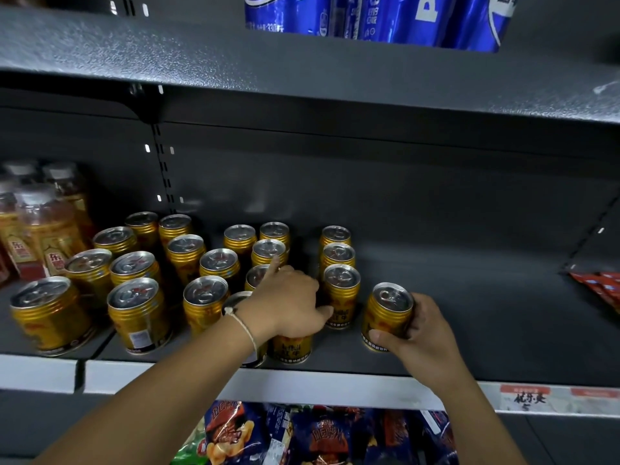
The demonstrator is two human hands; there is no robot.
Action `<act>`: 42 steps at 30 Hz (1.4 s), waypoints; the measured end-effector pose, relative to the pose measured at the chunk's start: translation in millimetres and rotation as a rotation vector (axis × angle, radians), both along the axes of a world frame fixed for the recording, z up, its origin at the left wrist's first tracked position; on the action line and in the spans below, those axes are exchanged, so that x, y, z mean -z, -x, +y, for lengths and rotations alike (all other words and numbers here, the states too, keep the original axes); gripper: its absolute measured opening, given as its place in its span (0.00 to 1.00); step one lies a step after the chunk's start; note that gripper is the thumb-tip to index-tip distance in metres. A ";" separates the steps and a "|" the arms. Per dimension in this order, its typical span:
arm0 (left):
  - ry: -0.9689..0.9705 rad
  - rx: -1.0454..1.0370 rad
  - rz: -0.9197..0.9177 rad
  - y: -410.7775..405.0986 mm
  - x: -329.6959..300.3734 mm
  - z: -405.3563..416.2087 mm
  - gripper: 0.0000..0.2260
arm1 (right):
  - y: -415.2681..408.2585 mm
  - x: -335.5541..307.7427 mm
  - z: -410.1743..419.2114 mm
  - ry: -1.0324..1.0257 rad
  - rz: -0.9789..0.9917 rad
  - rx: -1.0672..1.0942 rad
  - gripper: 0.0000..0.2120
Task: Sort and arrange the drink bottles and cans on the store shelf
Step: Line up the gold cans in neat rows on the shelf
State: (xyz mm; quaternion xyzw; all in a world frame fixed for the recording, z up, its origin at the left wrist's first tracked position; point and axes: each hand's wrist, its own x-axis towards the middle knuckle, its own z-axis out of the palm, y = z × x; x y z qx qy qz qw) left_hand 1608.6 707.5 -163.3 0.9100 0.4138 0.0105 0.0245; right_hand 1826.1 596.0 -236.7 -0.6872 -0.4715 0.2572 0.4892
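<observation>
Several gold energy-drink cans [137, 310] with silver lids stand in loose rows on the dark middle shelf [486, 317]. My left hand [288, 303] rests over a gold can [292, 347] at the shelf's front, fingers wrapped on its top, index finger stretched toward the cans behind. My right hand [426, 333] grips another gold can [385, 313] standing upright at the right end of the group, apart from the rows. A column of three cans [339, 283] stands between the two hands.
Amber drink bottles [43, 229] with silver caps stand at the shelf's far left. Blue can packs [375, 18] sit on the shelf above. Red packets [600, 286] lie at the right. Snack bags [302, 434] fill the shelf below. A handwritten price tag [526, 397] is on the front rail.
</observation>
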 end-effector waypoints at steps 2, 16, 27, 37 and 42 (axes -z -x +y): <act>0.001 0.031 -0.086 0.9 -1.9 -2.9 0.25 | 0.7 0.1 -3.3 0.015 0.010 -0.043 0.33; 0.257 0.154 -0.525 19.8 -4.2 -8.5 0.22 | 30.7 4.2 -8.3 0.044 0.100 -0.311 0.34; 0.174 0.203 -0.389 13.3 -0.1 -3.9 0.21 | 46.0 6.9 -5.0 -0.032 -0.017 -0.219 0.32; 0.163 0.177 -0.343 12.7 0.3 -3.1 0.22 | 52.2 8.7 -5.9 -0.064 -0.044 -0.167 0.30; 0.133 0.176 -0.306 13.3 3.4 -4.4 0.24 | 53.0 8.4 -6.2 -0.079 -0.030 -0.164 0.30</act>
